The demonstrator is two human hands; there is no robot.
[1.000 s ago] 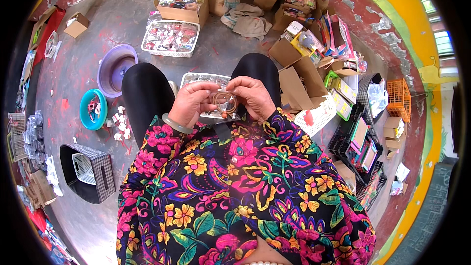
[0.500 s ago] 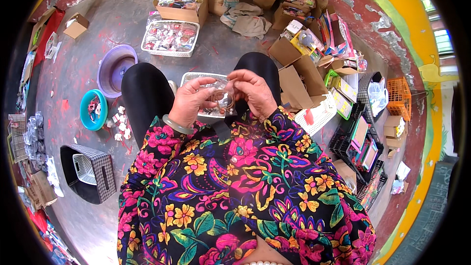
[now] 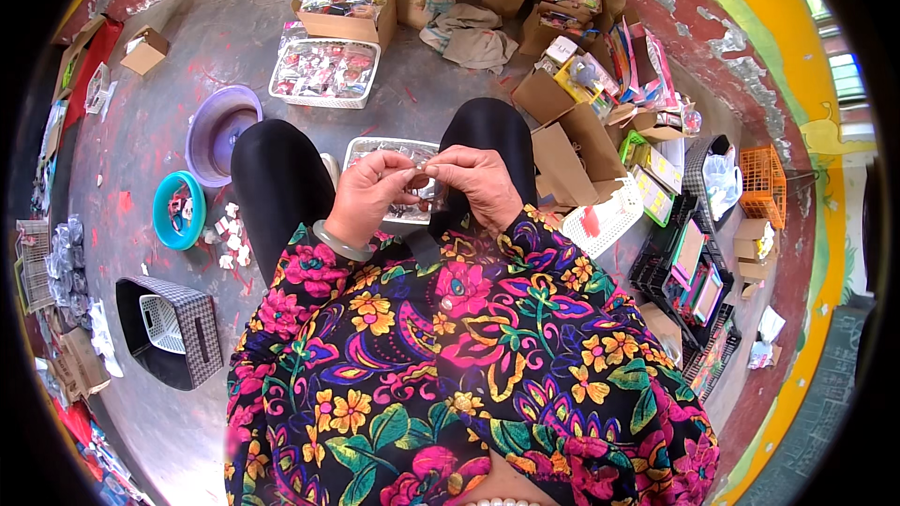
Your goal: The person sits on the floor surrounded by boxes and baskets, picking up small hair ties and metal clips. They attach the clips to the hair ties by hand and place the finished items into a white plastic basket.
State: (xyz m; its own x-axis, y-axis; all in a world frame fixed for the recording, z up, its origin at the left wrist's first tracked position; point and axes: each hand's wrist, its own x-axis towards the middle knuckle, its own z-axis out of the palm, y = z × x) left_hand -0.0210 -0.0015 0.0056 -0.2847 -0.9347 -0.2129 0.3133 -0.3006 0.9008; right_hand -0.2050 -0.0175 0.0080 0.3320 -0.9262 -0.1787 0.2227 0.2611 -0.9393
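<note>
My left hand [image 3: 377, 189] and my right hand [image 3: 476, 186] meet between my knees, fingertips pinched close together. Part of a thin brown loop [image 3: 413, 189] shows under the fingers of my left hand. The fingers cover most of it, and I cannot make out what lies at the right fingertips. Just beneath both hands, a white basket [image 3: 352, 152] holds small clear-wrapped pieces, partly hidden by my hands.
Farther ahead is another white basket [image 3: 275, 84] of small packets. To the left stand a purple basin [image 3: 199, 136], a turquoise basin [image 3: 159, 211] and scattered white pieces [image 3: 232, 234]. Cardboard boxes [image 3: 567, 155] and black crates [image 3: 647, 267] crowd the right side.
My hands have drawn together and the fingertips now meet. The brown loop and clear film that showed between them are now mostly covered by fingers.
</note>
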